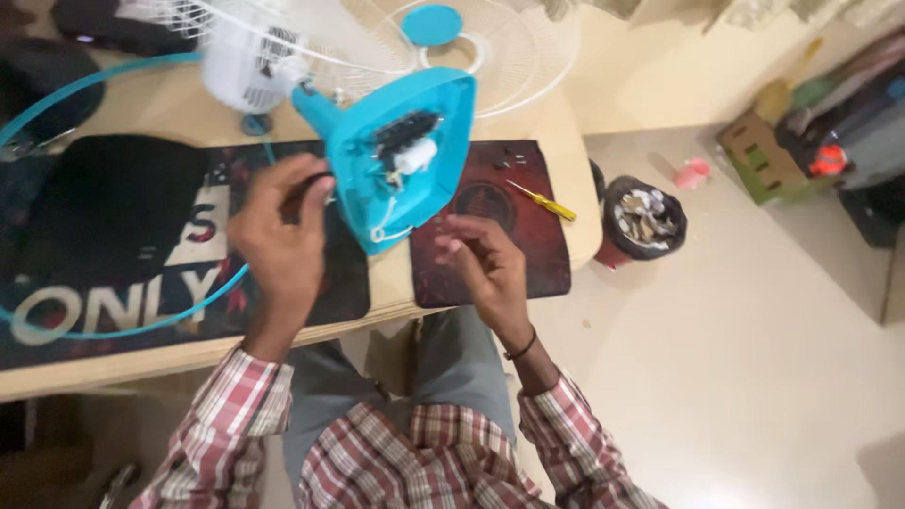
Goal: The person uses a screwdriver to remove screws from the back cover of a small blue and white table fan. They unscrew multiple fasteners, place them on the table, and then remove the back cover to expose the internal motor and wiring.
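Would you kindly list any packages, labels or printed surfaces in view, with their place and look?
Printed mat: on the table under the left hand, dark with large pale lettering.
Cardboard box: on the floor at right, brown with green patches.
Label: on the white fan motor, small, pale with dark print.

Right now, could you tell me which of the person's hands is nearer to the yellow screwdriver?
The right hand. It hangs over the red mat, down-left of the screwdriver and apart from it. The left hand is farther off, gripping the left edge of the blue fan base.
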